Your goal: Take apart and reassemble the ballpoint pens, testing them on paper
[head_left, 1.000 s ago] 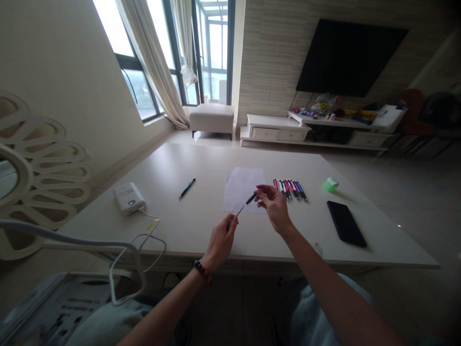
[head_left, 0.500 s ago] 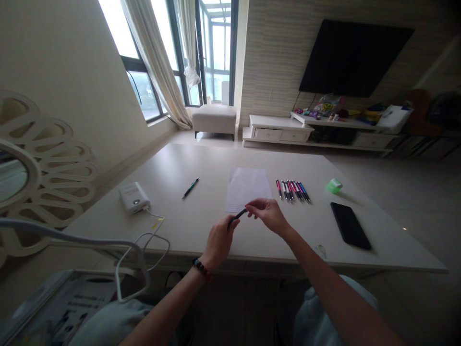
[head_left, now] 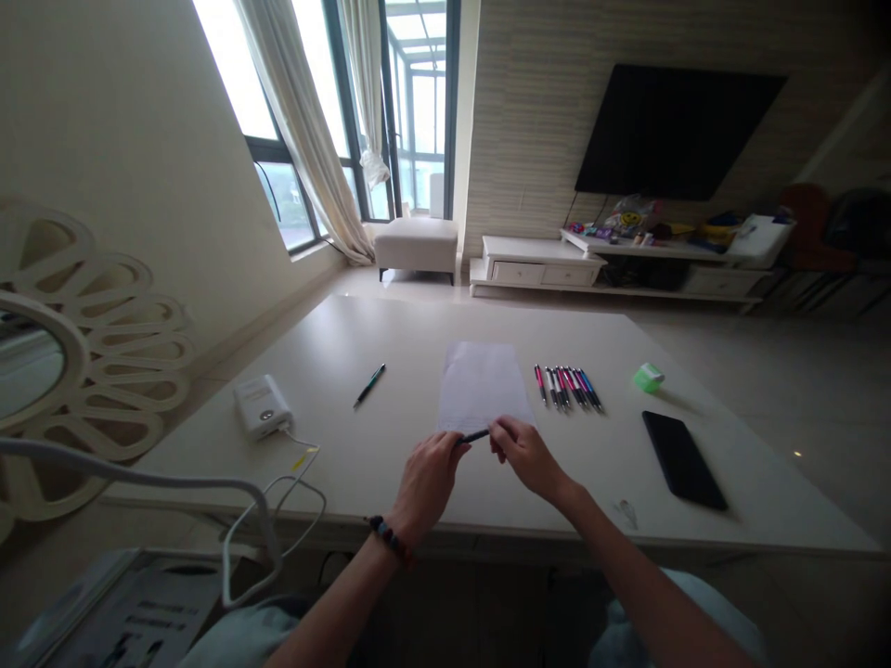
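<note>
My left hand (head_left: 428,478) and my right hand (head_left: 525,455) meet over the near edge of a white sheet of paper (head_left: 482,385). Between them is a short dark pen (head_left: 474,436), its ends hidden by my fingers. Both hands pinch it. A row of several pink and blue pens (head_left: 567,388) lies to the right of the sheet, and a single dark green pen (head_left: 368,385) lies to its left. All of this is on a pale tabletop (head_left: 334,371).
A white power bank (head_left: 263,406) with a cable sits at the table's left, a small green block (head_left: 649,378) and a black phone (head_left: 684,461) at its right. A white cable loops past the near left edge. Beyond stand a bench and a low cabinet.
The thin rod that showed between my hands a second ago is no longer visible. My hands have drawn closer together around the short dark pen, and the view has tilted slightly upward.
</note>
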A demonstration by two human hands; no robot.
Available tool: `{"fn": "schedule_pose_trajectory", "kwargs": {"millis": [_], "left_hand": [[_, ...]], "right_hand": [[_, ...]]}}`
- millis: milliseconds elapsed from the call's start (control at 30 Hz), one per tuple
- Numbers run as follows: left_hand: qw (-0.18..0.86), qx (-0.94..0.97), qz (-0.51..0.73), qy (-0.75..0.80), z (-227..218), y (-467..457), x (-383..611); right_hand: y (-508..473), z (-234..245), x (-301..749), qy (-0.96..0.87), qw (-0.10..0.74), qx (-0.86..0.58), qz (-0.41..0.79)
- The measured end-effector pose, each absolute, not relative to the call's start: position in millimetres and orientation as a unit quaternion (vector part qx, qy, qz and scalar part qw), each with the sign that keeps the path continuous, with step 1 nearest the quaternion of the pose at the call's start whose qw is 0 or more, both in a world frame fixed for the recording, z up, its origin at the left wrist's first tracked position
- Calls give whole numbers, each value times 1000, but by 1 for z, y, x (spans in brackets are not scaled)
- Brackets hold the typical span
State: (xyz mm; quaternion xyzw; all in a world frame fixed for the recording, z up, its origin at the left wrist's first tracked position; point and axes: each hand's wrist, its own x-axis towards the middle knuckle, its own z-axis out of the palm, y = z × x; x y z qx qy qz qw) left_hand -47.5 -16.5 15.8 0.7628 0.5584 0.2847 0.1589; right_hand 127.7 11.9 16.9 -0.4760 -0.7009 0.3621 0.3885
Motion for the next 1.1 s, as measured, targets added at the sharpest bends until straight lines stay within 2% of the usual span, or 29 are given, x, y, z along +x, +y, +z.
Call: {"fn": "schedule_pose_trajectory", "kwargs": {"millis": [200,433,1100], "left_hand": [[196,769,294,532,17,-6,-40],[212,767,297,527,13,8,-35],[236,783,280,502,-1,29,-18]], "right_hand": [[15,13,131,-655,400,-487,416],[19,15,134,-627,409,-509,425],[26,13,152,-628,391,-554,382]]}}
